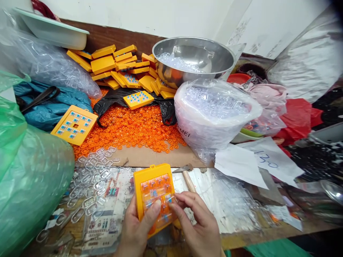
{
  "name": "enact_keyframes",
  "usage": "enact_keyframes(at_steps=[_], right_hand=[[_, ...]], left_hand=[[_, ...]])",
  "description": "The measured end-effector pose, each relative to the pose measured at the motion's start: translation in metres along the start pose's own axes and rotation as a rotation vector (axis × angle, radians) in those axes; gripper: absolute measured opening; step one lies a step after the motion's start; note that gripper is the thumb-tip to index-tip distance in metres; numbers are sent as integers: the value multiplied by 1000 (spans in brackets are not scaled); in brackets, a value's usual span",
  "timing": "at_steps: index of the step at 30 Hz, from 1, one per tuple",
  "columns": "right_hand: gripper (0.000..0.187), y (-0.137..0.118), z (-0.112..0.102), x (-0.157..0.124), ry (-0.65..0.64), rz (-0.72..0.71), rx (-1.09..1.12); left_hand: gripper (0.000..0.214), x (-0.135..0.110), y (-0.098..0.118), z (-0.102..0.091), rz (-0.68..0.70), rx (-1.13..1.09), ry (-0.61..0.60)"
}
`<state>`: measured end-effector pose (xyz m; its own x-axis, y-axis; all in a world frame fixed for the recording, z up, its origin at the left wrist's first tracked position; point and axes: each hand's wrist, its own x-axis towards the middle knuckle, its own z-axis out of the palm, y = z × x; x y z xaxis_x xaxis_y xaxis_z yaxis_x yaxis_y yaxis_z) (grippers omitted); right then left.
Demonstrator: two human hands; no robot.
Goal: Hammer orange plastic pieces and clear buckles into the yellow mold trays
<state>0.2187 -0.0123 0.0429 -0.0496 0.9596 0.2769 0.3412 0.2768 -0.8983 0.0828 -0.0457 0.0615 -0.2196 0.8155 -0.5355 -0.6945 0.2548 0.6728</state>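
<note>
My left hand grips a yellow plastic panel from its left side, thumb pressed on the face. Rows of small orange pieces, clear covers and blue bits fill that face. At the panel's right edge my right hand has thumb and fingers pinched together against the pieces; what lies between the fingertips is too small to make out. Left of the panel, clear oval rings are spread over the table. Beyond it lies a wide heap of orange rings.
Several yellow panels are piled at the back, one panel at left. A steel bowl and a white bag hold clear pieces. A green bag bulges at left. Behind my hands lies a wooden-handled tool; papers lie right.
</note>
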Motion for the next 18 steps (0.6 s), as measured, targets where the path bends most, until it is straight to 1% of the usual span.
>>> enact_keyframes(at_steps=[2, 3, 7, 9, 11, 13, 16, 18], right_hand=[[23, -2, -1, 1, -14, 23, -6], [23, -2, -2, 1, -25, 67, 28], [10, -2, -3, 3, -89, 284, 240], [13, -4, -2, 3, -75, 336, 280], [14, -7, 0, 3, -52, 345, 289], [12, -9, 2, 3, -45, 327, 295], [8, -8, 5, 2, -42, 245, 255], [13, -6, 7, 0, -14, 187, 218]], left_hand=[[53, 0, -3, 0, 19, 33, 45], [53, 0, -4, 1, 17, 32, 62], [55, 1, -6, 0, 32, 40, 80], [56, 1, -5, 0, 48, 65, 90], [57, 0, -5, 0, 50, 64, 94], [56, -2, -3, 2, 34, 34, 89], [59, -5, 0, 6, -14, -35, 88], [60, -7, 2, 7, -31, -64, 86]])
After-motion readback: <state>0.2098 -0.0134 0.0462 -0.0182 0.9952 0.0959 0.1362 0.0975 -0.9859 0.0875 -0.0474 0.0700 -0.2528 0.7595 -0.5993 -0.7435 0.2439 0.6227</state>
